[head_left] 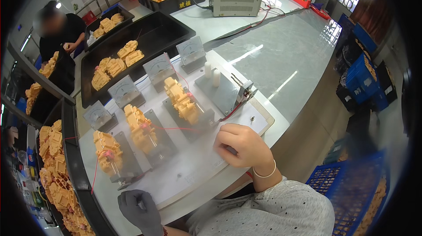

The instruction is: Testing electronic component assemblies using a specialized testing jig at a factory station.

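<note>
My right hand is bare, with a white band at the wrist, and rests with curled fingers on the white test board beside the metal fixtures. My left hand, in a grey glove, lies near the board's front edge; its fingers are bent and I cannot see anything in them. Three yellow plastic parts stand on grey metal fixtures, with thin red wires running to them. A fourth fixture carries only two white pegs. Several small analog meters stand behind the fixtures.
Black trays holding more yellow parts sit behind the board, and another black tray runs along my left. A beige power unit stands at the back. Another person in black sits at far left. Blue crates stand at right.
</note>
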